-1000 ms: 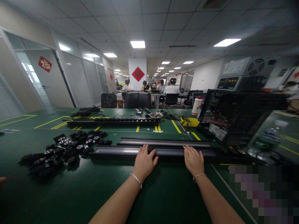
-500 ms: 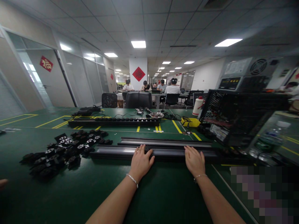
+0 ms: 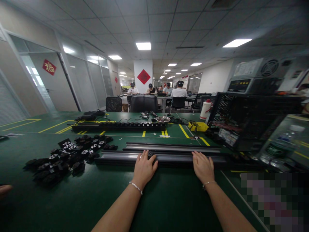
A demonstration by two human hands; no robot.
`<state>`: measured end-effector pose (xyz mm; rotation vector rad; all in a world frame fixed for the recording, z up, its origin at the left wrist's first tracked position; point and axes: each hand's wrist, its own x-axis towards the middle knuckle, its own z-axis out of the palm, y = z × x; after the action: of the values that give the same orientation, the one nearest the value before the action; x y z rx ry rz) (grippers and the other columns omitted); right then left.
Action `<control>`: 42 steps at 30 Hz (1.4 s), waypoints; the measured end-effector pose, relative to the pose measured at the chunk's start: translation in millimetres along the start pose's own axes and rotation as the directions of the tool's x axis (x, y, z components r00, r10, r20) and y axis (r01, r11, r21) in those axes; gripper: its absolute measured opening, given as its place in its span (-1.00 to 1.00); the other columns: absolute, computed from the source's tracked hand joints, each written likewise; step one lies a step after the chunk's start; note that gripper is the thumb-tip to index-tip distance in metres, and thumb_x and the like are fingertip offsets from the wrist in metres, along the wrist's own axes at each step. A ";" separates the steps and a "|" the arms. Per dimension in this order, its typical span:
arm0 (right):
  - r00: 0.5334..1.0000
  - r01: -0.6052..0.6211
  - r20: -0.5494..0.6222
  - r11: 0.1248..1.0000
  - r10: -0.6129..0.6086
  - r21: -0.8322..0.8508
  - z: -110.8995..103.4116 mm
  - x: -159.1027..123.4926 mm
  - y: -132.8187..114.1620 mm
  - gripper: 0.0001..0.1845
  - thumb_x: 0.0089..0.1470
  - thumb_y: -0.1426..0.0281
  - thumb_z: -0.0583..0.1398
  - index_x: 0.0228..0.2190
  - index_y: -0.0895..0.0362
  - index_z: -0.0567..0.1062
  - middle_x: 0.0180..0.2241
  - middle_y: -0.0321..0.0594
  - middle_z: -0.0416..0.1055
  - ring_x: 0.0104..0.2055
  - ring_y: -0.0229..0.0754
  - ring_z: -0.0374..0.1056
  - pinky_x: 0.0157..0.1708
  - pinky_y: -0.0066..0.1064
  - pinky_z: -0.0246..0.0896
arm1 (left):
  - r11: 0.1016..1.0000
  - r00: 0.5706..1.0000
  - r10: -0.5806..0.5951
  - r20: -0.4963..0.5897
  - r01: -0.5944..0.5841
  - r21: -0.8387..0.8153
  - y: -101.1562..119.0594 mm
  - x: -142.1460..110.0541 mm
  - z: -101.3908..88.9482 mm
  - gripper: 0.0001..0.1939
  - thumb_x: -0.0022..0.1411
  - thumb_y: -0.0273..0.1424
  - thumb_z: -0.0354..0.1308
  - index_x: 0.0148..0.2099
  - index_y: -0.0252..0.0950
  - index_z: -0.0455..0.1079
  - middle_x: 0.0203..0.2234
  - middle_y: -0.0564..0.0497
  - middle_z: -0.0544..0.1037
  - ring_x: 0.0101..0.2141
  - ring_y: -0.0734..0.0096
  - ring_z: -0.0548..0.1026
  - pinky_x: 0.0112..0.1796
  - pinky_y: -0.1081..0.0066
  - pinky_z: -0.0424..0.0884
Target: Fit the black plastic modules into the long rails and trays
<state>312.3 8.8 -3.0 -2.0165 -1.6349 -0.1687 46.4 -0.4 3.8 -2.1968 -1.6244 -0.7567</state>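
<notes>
A long black rail [image 3: 173, 158] with a shiny grey channel lies crosswise in front of me. My left hand [image 3: 145, 169] is over its middle, with the thumb and fingers around a small black part [image 3: 150, 153] sitting in the channel. Farther right, my right hand [image 3: 204, 167] rests over the same rail with its fingers curled across the top edge; its thumb is hard to make out. A second similar rail [image 3: 169, 147] lies parallel just behind. To the left is a loose pile of small black parts [image 3: 70, 156], some with white or silvery faces.
Another black rail [image 3: 116, 127] holding a row of parts lies farther back. A metal dish [image 3: 163, 119], a yellow tray [image 3: 198, 126], an open computer case [image 3: 251, 119] and a plastic bottle [image 3: 282, 145] stand beyond or right. Another person's hand [image 3: 4, 190] shows at the left edge.
My left hand has slid slightly left along the rail with the small black part. My right hand stays nearly in place. The other person's hand shows a little more at the left edge.
</notes>
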 end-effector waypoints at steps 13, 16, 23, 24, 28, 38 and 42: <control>1.000 0.015 -0.014 1.000 -0.015 -0.009 1.3 -0.1 2.1 -0.46 0.17 0.25 -0.23 -0.02 0.06 0.39 0.06 -0.25 0.30 0.16 -0.18 0.08 0.17 -0.07 -0.26 | 1.000 1.000 -0.009 -0.027 0.008 -0.014 -0.9 0.1 -2.3 -0.68 0.23 -0.23 -0.04 -0.03 -0.10 0.40 0.02 -0.11 0.41 0.08 0.13 0.28 0.07 0.07 0.15; 1.000 0.019 -0.004 1.000 -0.019 -0.012 1.6 0.3 2.8 -0.46 0.17 0.25 -0.23 -0.02 0.07 0.38 0.07 -0.25 0.30 0.16 -0.17 0.08 0.17 -0.07 -0.26 | 1.000 1.000 -0.010 -0.024 0.010 -0.012 -0.9 -0.1 -1.7 -0.68 0.23 -0.22 -0.05 -0.02 -0.09 0.40 0.02 -0.11 0.41 0.08 0.14 0.28 0.07 0.07 0.14; 1.000 0.013 -0.002 1.000 -0.013 -0.019 2.3 0.8 2.9 -0.46 0.18 0.24 -0.23 -0.01 0.07 0.38 0.07 -0.27 0.29 0.16 -0.18 0.08 0.17 -0.07 -0.25 | 1.000 1.000 -0.016 -0.012 0.016 -0.005 -0.5 0.2 -2.3 -0.67 0.24 -0.22 -0.05 -0.02 -0.09 0.39 0.02 -0.12 0.41 0.08 0.14 0.29 0.07 0.07 0.16; 1.000 0.013 -0.003 1.000 -0.013 -0.018 2.3 0.8 3.0 -0.46 0.18 0.24 -0.23 -0.02 0.06 0.38 0.07 -0.26 0.29 0.16 -0.18 0.08 0.17 -0.07 -0.25 | 1.000 1.000 -0.017 -0.012 0.016 -0.004 -0.4 0.2 -2.6 -0.68 0.24 -0.22 -0.06 -0.02 -0.09 0.39 0.02 -0.12 0.41 0.08 0.14 0.29 0.07 0.07 0.16; 1.000 0.017 -0.009 1.000 -0.017 -0.026 2.2 0.8 3.4 -0.46 0.17 0.25 -0.23 -0.02 0.06 0.39 0.06 -0.25 0.30 0.15 -0.18 0.09 0.17 -0.07 -0.25 | 1.000 1.000 -0.016 -0.013 0.016 -0.004 -0.7 0.4 -3.2 -0.67 0.24 -0.22 -0.06 -0.02 -0.09 0.40 0.02 -0.11 0.41 0.07 0.14 0.29 0.07 0.08 0.16; 1.000 0.022 0.008 0.999 -0.021 -0.044 1.8 0.8 4.0 -0.45 0.17 0.25 -0.24 -0.01 0.05 0.37 0.07 -0.26 0.29 0.16 -0.18 0.07 0.16 -0.08 -0.23 | 1.000 1.000 -0.021 -0.013 0.021 -0.008 -2.7 0.5 -3.8 -0.68 0.24 -0.23 -0.06 -0.03 -0.10 0.41 0.01 -0.11 0.42 0.07 0.12 0.30 0.07 0.07 0.16; 1.000 0.024 0.011 0.999 -0.023 -0.040 2.8 1.7 5.1 -0.45 0.17 0.23 -0.24 -0.01 0.05 0.38 0.07 -0.26 0.29 0.16 -0.18 0.08 0.16 -0.07 -0.23 | 1.000 1.000 -0.024 -0.020 0.024 -0.003 -4.1 0.1 -3.5 -0.68 0.25 -0.24 -0.07 -0.04 -0.10 0.42 0.00 -0.11 0.42 0.07 0.13 0.30 0.07 0.07 0.16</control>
<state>316.9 11.0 -6.2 -2.0313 -1.6746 -0.2013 41.7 -0.9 6.5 -2.1679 -1.6435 -0.7857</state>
